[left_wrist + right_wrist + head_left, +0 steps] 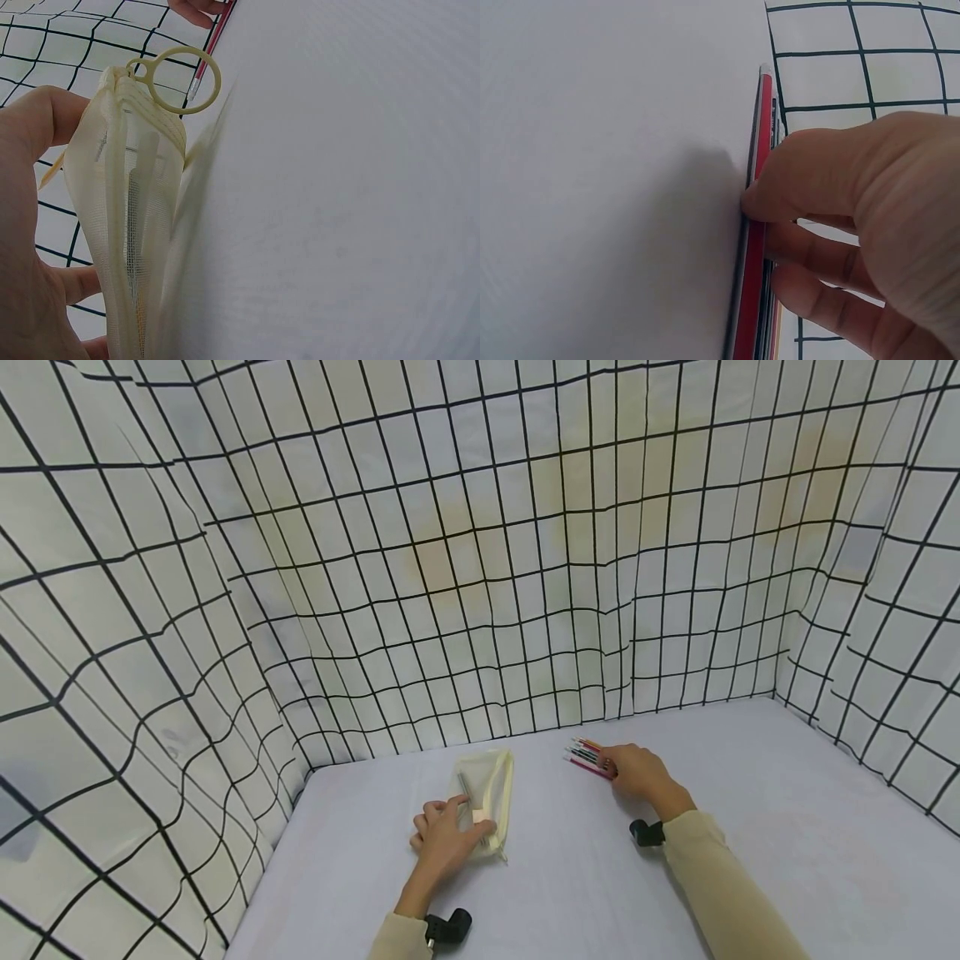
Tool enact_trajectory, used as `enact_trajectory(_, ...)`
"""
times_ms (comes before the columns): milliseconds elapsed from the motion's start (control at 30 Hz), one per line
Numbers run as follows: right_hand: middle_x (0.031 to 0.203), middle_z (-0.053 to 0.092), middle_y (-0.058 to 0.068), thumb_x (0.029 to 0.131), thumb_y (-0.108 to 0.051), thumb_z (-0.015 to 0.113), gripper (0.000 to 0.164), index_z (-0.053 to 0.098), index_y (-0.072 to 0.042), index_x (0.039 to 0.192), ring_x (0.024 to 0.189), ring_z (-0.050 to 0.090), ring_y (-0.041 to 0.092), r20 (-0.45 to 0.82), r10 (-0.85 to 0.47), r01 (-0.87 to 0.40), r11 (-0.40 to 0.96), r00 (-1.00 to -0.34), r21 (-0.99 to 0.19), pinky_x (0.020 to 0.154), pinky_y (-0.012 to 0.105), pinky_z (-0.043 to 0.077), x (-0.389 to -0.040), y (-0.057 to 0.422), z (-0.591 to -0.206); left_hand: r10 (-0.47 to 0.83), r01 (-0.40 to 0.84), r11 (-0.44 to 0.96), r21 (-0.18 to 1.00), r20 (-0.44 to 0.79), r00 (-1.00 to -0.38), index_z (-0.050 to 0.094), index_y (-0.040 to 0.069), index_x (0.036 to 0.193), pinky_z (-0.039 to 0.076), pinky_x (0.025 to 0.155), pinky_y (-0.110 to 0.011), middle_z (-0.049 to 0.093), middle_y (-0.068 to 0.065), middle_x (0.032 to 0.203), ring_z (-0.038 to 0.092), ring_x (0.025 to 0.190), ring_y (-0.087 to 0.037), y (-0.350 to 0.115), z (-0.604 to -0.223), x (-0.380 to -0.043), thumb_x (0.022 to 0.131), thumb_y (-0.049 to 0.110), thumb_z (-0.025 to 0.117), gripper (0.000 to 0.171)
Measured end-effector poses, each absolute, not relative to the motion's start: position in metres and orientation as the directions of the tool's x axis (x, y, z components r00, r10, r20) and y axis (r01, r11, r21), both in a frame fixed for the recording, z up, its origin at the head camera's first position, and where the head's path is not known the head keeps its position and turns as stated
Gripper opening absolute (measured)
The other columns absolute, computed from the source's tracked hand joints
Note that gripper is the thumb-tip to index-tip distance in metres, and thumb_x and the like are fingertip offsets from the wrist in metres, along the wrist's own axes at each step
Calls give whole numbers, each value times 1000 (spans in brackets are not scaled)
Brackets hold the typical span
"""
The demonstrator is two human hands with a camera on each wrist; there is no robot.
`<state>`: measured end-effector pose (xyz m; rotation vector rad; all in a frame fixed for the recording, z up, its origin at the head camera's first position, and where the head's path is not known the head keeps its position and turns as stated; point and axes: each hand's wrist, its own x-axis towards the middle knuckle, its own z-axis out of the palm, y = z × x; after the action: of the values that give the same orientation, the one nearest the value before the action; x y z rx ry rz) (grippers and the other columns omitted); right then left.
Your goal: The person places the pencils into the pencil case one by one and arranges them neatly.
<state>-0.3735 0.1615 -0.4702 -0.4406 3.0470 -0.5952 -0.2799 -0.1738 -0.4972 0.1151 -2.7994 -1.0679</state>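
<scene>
A white backdrop cloth [480, 552] printed with a black grid fills the upper frame, above a white-covered table [570, 885] that spans the lower half. A person in cream sleeves [727, 889] works with both hands at the table. The pale yellow mesh pouch [483, 781] lies just below the frame's center. At lower center, the left hand [442, 837] grips the pouch, thumb and bent fingers apart across it; in the left wrist view, the fingertips are hidden behind the mesh. Right of center, the right hand [636, 770] pinches a bundle of pens or pencils [585, 754] between thumb and fingers, its ends pointing toward the upper left. Black wrist devices [450, 927] sit at both cuffs. A gray stick [464, 785] shows through the pouch, left of its zipper. In the left wrist view, a yellow ring [217, 80] hangs from the pouch's end at upper left.
</scene>
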Motion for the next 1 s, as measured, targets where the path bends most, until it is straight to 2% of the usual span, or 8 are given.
enact_trajectory(267, 87, 65, -1, 84, -4, 74, 28, 70, -16, 109, 80, 55, 20, 62, -262, -266, 893, -963, -362, 73, 37, 46, -374, 162, -471, -121, -18, 745, 667, 109, -987, 55, 17, 145, 24, 88, -58, 38, -21, 139, 31, 123, -40, -173, -497, -281, 79, 54, 74, 78)
enact_trajectory(700, 89, 66, 0, 79, -3, 74, 34, 68, -15, 111, 79, 56, 19, 68, -269, -272, 866, -961, -420, 68, 34, 44, -374, 163, -466, -125, -22, 746, 665, 107, -986, 55, 18, 146, 25, 90, -58, 38, -21, 139, 31, 123, -40, -174, -496, -280, 80, 55, 73, 78)
enact_trajectory(1000, 94, 67, 3, 80, -5, 75, 43, 69, -13, 122, 79, 57, 19, 73, -274, -274, 827, -959, -492, 66, 31, 46, -374, 165, -463, -118, -7, 738, 675, 119, -986, 57, 17, 144, 24, 89, -58, 38, -20, 137, 31, 123, -39, -174, -496, -279, 78, 53, 75, 77)
